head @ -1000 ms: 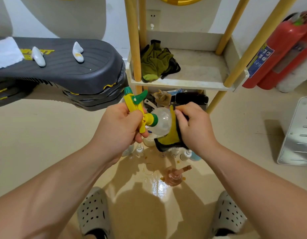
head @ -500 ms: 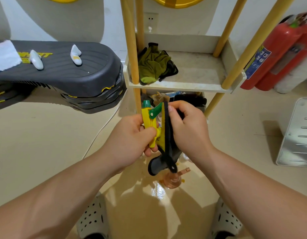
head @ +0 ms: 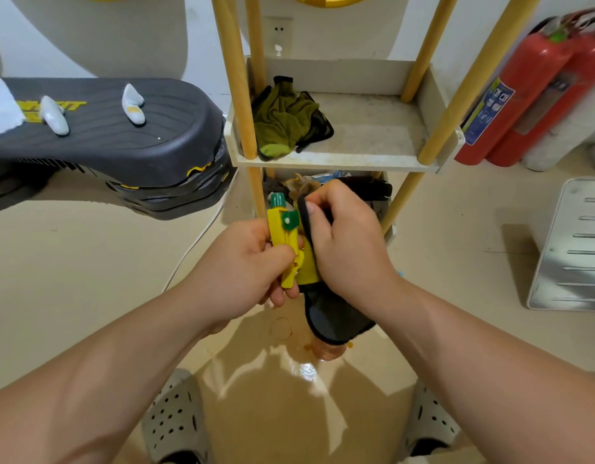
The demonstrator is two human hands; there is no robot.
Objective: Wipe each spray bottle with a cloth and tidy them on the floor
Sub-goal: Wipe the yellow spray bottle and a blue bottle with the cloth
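Wiping now — left hand [head: 242, 262] grips the spray bottle [head: 281, 226] top | right hand [head: 349, 242] pinches the cloth [head: 333, 316] on it | orange bottle [head: 329, 351] on the floor [head: 88, 296] waits, I think — tidying not done

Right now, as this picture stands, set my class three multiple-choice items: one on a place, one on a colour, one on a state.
1. Where does the crumpled green cloth lie?
A. on the rack shelf
B. on the floor
C. on a fire extinguisher

2. What colours is the spray head in the left hand?
A. red and white
B. yellow and green
C. blue and black

3. What is the right hand doing?
A. hanging empty
B. lying flat on the floor
C. gripping a black-and-yellow cloth

Answers:
1 A, the green cloth sits bunched on the shelf board.
2 B, the body is yellow with a green nozzle and trigger.
3 C, its fingers curl round the cloth beside the spray head.
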